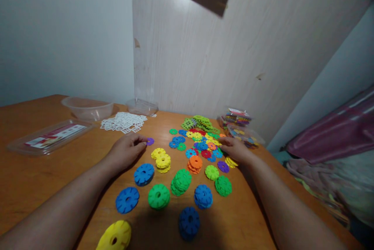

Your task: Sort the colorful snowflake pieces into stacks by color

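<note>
My left hand [126,149] rests on the wooden table [35,179], fingers curled and pinched on a small purple disc [150,141]. My right hand [235,149] lies at the edge of a loose pile of mixed coloured discs [198,140], fingers curled among them; what they grip is hidden. Between my arms stand sorted stacks: blue discs [144,174], green discs [181,181], yellow discs [163,162], orange discs [195,164]. A large yellow disc [114,236] lies nearest me.
A clear bowl [87,107] and a small clear tub [142,106] stand at the back by the wall. White lattice pieces [123,121] lie beside them. A flat clear lid [49,136] is at left. A plastic packet of pieces [238,123] lies at right.
</note>
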{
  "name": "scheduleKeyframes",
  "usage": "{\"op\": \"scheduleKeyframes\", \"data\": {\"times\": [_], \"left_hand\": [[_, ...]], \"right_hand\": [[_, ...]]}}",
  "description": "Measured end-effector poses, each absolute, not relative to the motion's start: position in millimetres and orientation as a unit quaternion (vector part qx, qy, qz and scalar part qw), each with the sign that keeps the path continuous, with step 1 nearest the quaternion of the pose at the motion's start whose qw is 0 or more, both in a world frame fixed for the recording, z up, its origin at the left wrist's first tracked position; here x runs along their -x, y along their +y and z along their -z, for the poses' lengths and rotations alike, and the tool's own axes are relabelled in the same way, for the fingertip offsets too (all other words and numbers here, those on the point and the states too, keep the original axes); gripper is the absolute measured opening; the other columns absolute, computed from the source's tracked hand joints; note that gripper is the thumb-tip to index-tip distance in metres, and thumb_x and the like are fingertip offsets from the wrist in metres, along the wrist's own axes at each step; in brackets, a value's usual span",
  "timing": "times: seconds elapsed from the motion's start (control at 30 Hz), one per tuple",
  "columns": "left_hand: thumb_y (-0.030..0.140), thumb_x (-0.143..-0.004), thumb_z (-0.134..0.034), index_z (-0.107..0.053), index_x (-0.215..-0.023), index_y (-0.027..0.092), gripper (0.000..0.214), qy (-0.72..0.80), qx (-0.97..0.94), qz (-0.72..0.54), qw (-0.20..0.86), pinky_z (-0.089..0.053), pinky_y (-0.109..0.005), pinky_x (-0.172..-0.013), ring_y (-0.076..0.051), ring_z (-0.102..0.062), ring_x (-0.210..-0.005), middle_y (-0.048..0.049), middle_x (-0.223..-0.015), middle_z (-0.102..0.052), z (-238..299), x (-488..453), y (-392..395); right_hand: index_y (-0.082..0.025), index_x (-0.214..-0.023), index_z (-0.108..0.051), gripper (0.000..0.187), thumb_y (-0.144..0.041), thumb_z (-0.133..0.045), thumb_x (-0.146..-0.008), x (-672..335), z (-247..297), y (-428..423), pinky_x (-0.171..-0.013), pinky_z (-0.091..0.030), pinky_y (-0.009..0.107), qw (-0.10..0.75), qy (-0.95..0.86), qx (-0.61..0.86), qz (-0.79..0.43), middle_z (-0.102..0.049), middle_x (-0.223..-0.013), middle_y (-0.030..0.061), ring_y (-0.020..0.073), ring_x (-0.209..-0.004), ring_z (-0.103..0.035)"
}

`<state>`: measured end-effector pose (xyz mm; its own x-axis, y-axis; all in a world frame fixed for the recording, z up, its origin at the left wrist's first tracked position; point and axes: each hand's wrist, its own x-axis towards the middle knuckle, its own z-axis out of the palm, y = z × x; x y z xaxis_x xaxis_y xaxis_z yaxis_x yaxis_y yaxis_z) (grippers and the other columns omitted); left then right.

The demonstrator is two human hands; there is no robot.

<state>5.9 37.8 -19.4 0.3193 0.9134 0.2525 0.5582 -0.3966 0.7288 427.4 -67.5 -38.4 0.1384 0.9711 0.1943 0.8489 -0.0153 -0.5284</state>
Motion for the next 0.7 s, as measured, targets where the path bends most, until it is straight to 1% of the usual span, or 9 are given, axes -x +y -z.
{"op": "scheduleKeyframes", "data": {"times": [0.1, 0.17, 0.37, 0.43, 0.47, 0.53, 0.6, 0.7], "left_hand": [[0.046, -0.072, -0.056, -0.072, -0.085, 0.019, 0.034, 0.481, -0.770, -0.327, 0.261, -0.047, -0.030, -0.067, -0.023, -0.063, -0.080, -0.0033, -0.083, -0.071, 20, -6, 39], [0.047, -0.072, -0.055, -0.072, -0.086, 0.019, 0.035, 0.480, -0.772, -0.322, 0.264, -0.047, -0.030, -0.067, -0.023, -0.063, -0.080, -0.0033, -0.083, -0.071, 20, -5, 40], [0.047, -0.072, -0.056, -0.072, -0.087, 0.019, 0.036, 0.471, -0.773, -0.328, 0.270, -0.047, -0.031, -0.069, -0.023, -0.063, -0.082, -0.0039, -0.085, -0.071, 22, -5, 42], [0.048, -0.073, -0.055, -0.072, -0.087, 0.018, 0.037, 0.474, -0.774, -0.326, 0.265, -0.047, -0.031, -0.069, -0.024, -0.063, -0.082, -0.0041, -0.084, -0.071, 22, -5, 42], [0.048, -0.073, -0.055, -0.072, -0.087, 0.018, 0.036, 0.474, -0.774, -0.325, 0.265, -0.047, -0.031, -0.069, -0.024, -0.063, -0.082, -0.0040, -0.084, -0.071, 22, -5, 42], [0.047, -0.073, -0.055, -0.072, -0.088, 0.019, 0.036, 0.472, -0.776, -0.324, 0.266, -0.047, -0.031, -0.068, -0.024, -0.063, -0.081, -0.0037, -0.084, -0.071, 23, -5, 43], [0.046, -0.073, -0.055, -0.072, -0.088, 0.019, 0.035, 0.472, -0.776, -0.325, 0.266, -0.047, -0.031, -0.068, -0.023, -0.064, -0.081, -0.0035, -0.084, -0.072, 23, -5, 43], [0.047, -0.073, -0.055, -0.072, -0.085, 0.019, 0.035, 0.472, -0.778, -0.323, 0.260, -0.047, -0.030, -0.067, -0.023, -0.064, -0.081, -0.0033, -0.083, -0.072, 23, -5, 42]], "right_hand": [[-0.017, -0.097, -0.072, 0.025, -0.025, -0.058, -0.078, -425, 36, -69, -0.061, -0.047, 0.026, 0.263, -0.637, 0.718, -0.100, -0.072, -0.084, 0.0035, 0.0180, -0.070, -0.062], [-0.017, -0.091, -0.073, 0.022, -0.029, -0.060, -0.078, -424, 34, -69, -0.057, -0.044, 0.025, 0.259, -0.636, 0.722, -0.087, -0.071, -0.078, 0.0027, 0.0168, -0.065, -0.060], [-0.018, -0.076, -0.070, 0.021, -0.033, -0.055, -0.080, -422, 24, -71, -0.056, -0.035, 0.026, 0.266, -0.614, 0.743, -0.026, -0.066, -0.069, 0.0032, 0.0171, -0.066, -0.056], [-0.019, -0.075, -0.066, 0.022, -0.036, -0.053, -0.081, -422, 19, -74, -0.055, -0.033, 0.026, 0.288, -0.590, 0.755, -0.009, -0.064, -0.068, 0.0031, 0.0171, -0.065, -0.054], [-0.019, -0.074, -0.064, 0.023, -0.038, -0.053, -0.081, -421, 16, -77, -0.054, -0.033, 0.026, 0.313, -0.574, 0.757, -0.015, -0.062, -0.066, 0.0026, 0.0167, -0.064, -0.053], [-0.019, -0.074, -0.060, 0.024, -0.042, -0.054, -0.080, -422, 9, -85, -0.052, -0.032, 0.025, 0.377, -0.541, 0.748, -0.075, -0.058, -0.062, 0.0007, 0.0148, -0.059, -0.050], [-0.019, -0.073, -0.058, 0.026, -0.045, -0.059, -0.077, -425, 2, -95, -0.050, -0.030, 0.024, 0.423, -0.516, 0.723, -0.179, -0.052, -0.058, -0.0021, 0.0116, -0.053, -0.044], [-0.018, -0.074, -0.057, 0.031, -0.048, -0.067, -0.072, -433, -3, -113, -0.046, -0.024, 0.023, 0.409, -0.489, 0.699, -0.325, -0.048, -0.055, -0.0050, 0.0082, -0.048, -0.036]]}}
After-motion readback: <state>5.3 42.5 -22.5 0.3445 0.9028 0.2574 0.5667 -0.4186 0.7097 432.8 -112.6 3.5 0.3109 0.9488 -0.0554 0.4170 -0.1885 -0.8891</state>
